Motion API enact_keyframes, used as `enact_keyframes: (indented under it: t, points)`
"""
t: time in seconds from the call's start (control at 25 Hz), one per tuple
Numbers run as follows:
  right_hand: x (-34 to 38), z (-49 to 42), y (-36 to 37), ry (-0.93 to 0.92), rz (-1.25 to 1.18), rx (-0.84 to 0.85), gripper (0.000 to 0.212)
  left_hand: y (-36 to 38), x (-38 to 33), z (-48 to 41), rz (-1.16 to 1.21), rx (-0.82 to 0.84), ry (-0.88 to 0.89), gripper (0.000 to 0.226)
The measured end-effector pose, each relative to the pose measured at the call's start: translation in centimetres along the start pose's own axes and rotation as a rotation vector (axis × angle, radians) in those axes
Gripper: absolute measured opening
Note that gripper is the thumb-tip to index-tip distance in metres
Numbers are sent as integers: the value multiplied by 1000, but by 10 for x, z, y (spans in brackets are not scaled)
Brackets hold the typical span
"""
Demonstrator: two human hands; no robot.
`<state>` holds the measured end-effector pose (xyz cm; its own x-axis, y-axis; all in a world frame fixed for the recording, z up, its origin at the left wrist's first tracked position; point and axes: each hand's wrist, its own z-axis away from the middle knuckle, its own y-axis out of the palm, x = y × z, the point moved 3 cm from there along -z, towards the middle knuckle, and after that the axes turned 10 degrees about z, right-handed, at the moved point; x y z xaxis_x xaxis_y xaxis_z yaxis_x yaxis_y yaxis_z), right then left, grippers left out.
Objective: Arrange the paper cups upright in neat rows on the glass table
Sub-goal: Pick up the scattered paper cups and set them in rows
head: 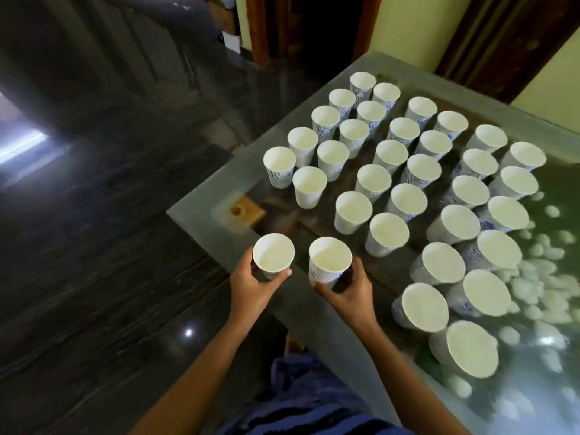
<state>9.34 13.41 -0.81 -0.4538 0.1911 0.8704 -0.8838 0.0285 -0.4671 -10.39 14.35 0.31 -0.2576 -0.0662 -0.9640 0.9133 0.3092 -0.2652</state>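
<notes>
Glass table (201, 211): fills view 1 to 5 o'clock. Paper cups (405, 199): upright, paired rows across glass. Left hand (251, 287): fingers curled round left cup (273, 252), 7 o'clock of rows, near table edge. Right hand (351, 290): thumb and fingers gripping right cup (329, 259), at 3 o'clock of left cup

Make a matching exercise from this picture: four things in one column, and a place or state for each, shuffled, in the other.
1. left hand
2. right hand
3. rows of cups
4. floor

a. dark and glossy
b. standing upright on the glass table
c. grips the cup at the table's edge
d. grips the cup closer to the rows

Pairs: 1-c; 2-d; 3-b; 4-a
</notes>
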Motion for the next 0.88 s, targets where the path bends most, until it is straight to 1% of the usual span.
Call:
enact_keyframes:
  t: [0.12, 0.2, 0.28, 0.44, 0.52, 0.68, 0.76, 0.88]
  points:
    - [10, -29, 19, 46, -11, 3, 74, -3, 2, -43, -29, 40, -22, 70]
    - [19, -47, 31, 46, 25, 5, 73, -5, 6, -70, -38, 48, -73, 74]
    - [30, -61, 42, 35, 45, -27, 71, -8, 10, -94, -43, 75, -103, 75]
    - [43, -76, 65, 68, 37, -140, 69, -15, 18, -137, -29, 197, -50, 74]
    - [49, -78, 83, 119, 51, -200, 70, -21, 23, -161, -37, 271, -26, 71]
    - [62, -79, 117, 246, 54, -393, 75, -33, 28, -197, -53, 460, -10, 69]
    - [65, -77, 127, 300, 55, -484, 77, -34, 33, -209, -33, 524, -4, 66]
    - [70, -74, 138, 386, 62, -610, 75, -36, 42, -218, -21, 601, -24, 65]
